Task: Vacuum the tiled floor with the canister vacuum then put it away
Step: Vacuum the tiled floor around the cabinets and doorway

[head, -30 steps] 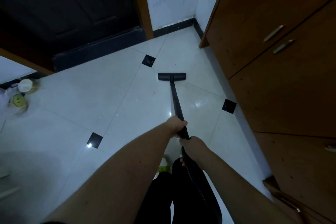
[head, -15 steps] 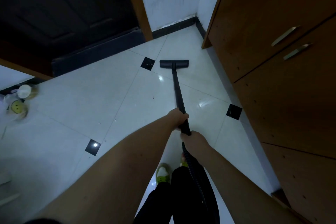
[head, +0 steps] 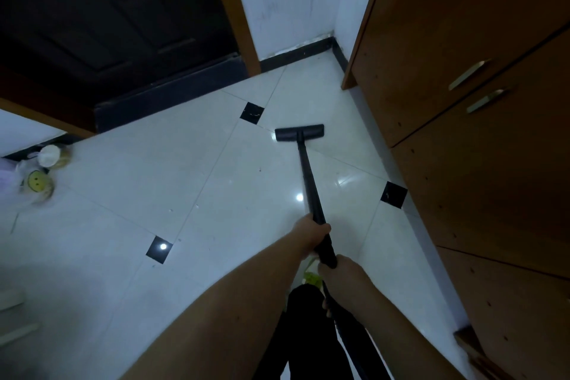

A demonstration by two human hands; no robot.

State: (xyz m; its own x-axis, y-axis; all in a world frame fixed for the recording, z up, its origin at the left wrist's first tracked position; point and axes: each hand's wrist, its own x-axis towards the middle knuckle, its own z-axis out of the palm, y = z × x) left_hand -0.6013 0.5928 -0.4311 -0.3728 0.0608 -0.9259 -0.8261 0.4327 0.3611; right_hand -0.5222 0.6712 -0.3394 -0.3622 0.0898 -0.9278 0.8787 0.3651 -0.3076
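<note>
A black vacuum wand (head: 309,182) slants away from me over the glossy white tiled floor (head: 154,188). Its flat black floor head (head: 299,132) lies on a tile near a small black inset tile. My left hand (head: 310,233) grips the wand higher up. Just below it, my right hand (head: 342,279) holds the wand's lower end where the ribbed black hose (head: 348,327) begins. The hose drops past my dark trouser legs. No canister is in view.
Brown wooden cabinets (head: 481,148) with metal handles wall off the right side. A dark door (head: 101,15) and its raised threshold stand at the back left. A clear plastic bag with small containers (head: 40,176) lies by the left wall. Black skirting (head: 296,54) runs along the far corner.
The floor head slid away from me toward the far corner, then came back a short way. Both hands kept their hold on the wand.
</note>
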